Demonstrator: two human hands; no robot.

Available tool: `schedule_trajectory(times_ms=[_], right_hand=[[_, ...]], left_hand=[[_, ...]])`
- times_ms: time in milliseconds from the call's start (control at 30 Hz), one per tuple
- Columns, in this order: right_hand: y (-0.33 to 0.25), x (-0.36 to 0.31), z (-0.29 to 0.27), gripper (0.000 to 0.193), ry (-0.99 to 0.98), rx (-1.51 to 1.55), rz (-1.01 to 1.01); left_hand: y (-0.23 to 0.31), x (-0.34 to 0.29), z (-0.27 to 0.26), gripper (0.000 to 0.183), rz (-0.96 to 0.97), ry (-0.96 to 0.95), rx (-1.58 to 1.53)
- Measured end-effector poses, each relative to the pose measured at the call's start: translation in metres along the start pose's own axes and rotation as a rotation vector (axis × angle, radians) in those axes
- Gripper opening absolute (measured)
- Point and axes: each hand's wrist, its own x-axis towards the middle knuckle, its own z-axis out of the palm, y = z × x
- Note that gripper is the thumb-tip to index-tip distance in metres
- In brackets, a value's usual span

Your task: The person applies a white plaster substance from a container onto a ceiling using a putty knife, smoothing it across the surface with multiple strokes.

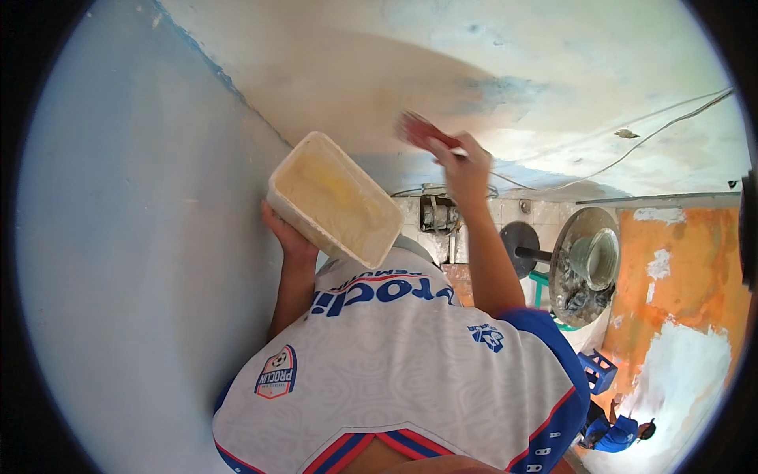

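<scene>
My left hand [289,231] is closed around the lower side of a whitish rectangular plastic tub [296,212], which is tilted. Inside it is a pale, slightly yellow liquid. Up and to the right of the tub, my right hand [466,170] grips a paintbrush [430,133] with a reddish-brown handle. Its bristle end points up and left toward the patchy white wall [379,79] and is smeared by motion. I cannot tell whether the bristles touch the wall.
A pale blue wall [142,237] stands close on my left. Cables [632,162] run along the right. A round pedestal table [564,276] bears a bucket [596,259]. A blue stool [598,371] and a person in blue [616,434] are near an orange-and-white wall [671,276].
</scene>
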Motion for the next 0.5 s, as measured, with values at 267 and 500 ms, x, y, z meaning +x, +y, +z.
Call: schedule_trajectory(times_ms=[267,500], right_hand=[[0.023,0.02,-0.092,0.026,0.335,-0.173,0.139],[0.011,0.045,0.032,0.021,0.11,-0.303,-0.353]], left_hand=[[0.006,-0.014,0.004,0.081,-0.014,0.081,-0.029],[-0.003,-0.01,0.015,0.081,-0.026,-0.011,-0.015]])
